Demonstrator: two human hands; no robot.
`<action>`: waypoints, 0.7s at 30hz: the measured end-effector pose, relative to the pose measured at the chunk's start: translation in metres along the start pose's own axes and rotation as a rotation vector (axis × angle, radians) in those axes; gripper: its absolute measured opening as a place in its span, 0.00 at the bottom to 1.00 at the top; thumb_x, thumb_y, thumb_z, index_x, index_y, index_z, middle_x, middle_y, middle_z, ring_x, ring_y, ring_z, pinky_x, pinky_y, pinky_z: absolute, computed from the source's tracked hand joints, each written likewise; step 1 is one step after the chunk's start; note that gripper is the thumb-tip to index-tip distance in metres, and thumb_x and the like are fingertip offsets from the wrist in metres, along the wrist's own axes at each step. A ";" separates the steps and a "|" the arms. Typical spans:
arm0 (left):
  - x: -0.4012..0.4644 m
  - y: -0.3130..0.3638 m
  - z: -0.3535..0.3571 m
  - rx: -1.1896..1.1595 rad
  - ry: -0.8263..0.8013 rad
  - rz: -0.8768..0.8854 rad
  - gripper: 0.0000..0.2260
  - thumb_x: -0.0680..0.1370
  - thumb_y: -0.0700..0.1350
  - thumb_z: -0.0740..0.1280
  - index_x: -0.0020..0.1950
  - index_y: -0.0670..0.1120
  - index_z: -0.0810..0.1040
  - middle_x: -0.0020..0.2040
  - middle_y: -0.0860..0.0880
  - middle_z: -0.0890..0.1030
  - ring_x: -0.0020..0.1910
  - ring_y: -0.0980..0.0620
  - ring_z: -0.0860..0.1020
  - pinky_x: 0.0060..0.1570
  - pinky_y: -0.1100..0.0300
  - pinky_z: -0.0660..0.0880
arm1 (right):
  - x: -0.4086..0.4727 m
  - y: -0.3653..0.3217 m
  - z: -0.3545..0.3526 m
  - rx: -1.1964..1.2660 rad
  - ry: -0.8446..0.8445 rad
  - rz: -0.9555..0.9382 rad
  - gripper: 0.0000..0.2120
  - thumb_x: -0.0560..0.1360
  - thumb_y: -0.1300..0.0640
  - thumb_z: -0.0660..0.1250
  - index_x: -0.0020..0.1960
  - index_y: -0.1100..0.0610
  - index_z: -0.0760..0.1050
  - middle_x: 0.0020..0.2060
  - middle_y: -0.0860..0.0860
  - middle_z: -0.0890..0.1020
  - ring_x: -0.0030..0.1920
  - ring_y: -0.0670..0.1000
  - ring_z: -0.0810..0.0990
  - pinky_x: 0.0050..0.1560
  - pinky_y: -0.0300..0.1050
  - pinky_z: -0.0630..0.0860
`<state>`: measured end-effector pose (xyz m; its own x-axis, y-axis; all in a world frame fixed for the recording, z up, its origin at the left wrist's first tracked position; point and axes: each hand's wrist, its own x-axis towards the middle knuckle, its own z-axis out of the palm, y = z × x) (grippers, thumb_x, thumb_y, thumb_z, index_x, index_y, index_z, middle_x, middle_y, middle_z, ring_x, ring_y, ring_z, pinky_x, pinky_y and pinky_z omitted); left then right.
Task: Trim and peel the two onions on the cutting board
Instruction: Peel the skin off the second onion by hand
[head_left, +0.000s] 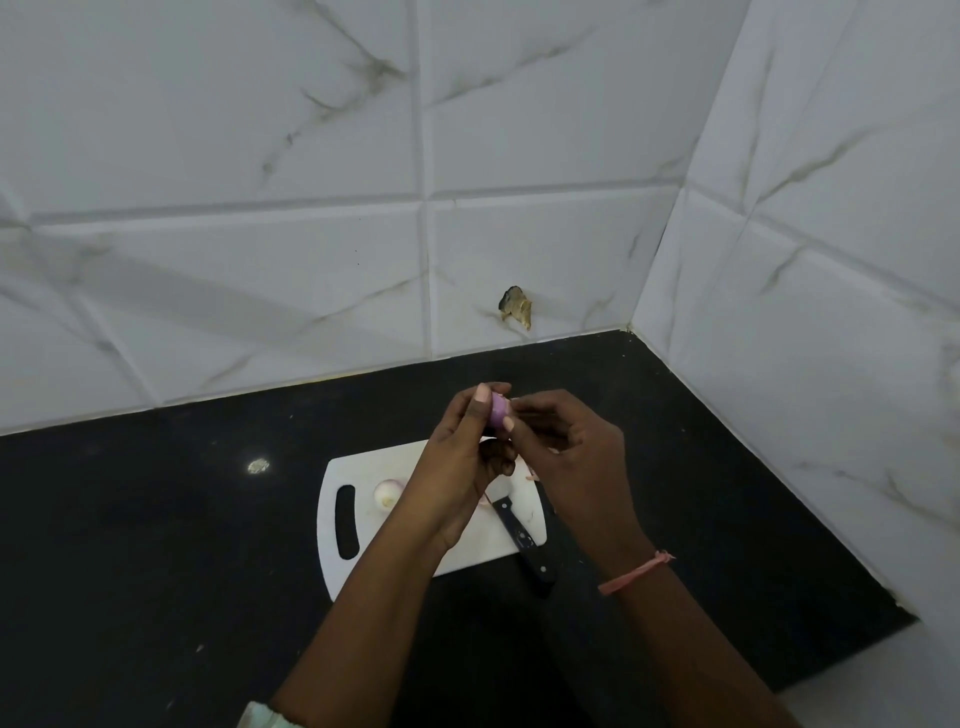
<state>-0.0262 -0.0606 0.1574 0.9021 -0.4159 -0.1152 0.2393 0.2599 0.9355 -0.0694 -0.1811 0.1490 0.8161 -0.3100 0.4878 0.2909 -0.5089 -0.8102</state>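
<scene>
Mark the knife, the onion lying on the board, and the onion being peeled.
knife (523, 536): head view, black handle.
onion on the board (387, 492): head view, pale top.
held onion (500, 409): head view, purple side between fingers.

This is a home kitchen corner; a black stone counter (156, 519) meets two walls of white marble-look tiles (260, 156) with grey veins, one tile chipped just above the counter. On the counter lies a white plastic cutting board (363, 566) with a handle slot; a black-handled knife (522, 535) rests across it, and a small peeled onion (387, 492) sits on the board.
</scene>
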 end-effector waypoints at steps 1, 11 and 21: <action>0.000 0.000 0.000 -0.003 0.000 0.002 0.17 0.83 0.52 0.57 0.65 0.45 0.77 0.49 0.46 0.81 0.42 0.52 0.78 0.40 0.61 0.77 | 0.000 0.000 0.000 -0.010 0.004 -0.002 0.13 0.73 0.49 0.70 0.52 0.57 0.82 0.45 0.49 0.85 0.47 0.47 0.84 0.50 0.49 0.82; 0.000 0.001 -0.001 -0.019 0.001 -0.012 0.17 0.83 0.51 0.58 0.63 0.43 0.77 0.41 0.46 0.79 0.32 0.54 0.76 0.35 0.60 0.75 | 0.003 0.004 -0.001 -0.062 0.016 -0.044 0.04 0.75 0.60 0.71 0.49 0.56 0.82 0.40 0.46 0.84 0.42 0.45 0.83 0.45 0.45 0.81; -0.002 0.003 -0.001 -0.063 -0.027 -0.030 0.17 0.84 0.51 0.57 0.63 0.42 0.77 0.38 0.50 0.81 0.33 0.52 0.75 0.36 0.60 0.75 | 0.003 0.001 0.001 -0.012 0.078 0.073 0.05 0.77 0.61 0.69 0.50 0.53 0.80 0.42 0.45 0.83 0.45 0.45 0.83 0.48 0.46 0.81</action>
<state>-0.0269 -0.0585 0.1598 0.8843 -0.4477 -0.1325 0.2888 0.3016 0.9086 -0.0659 -0.1814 0.1496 0.7932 -0.4078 0.4522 0.2262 -0.4921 -0.8406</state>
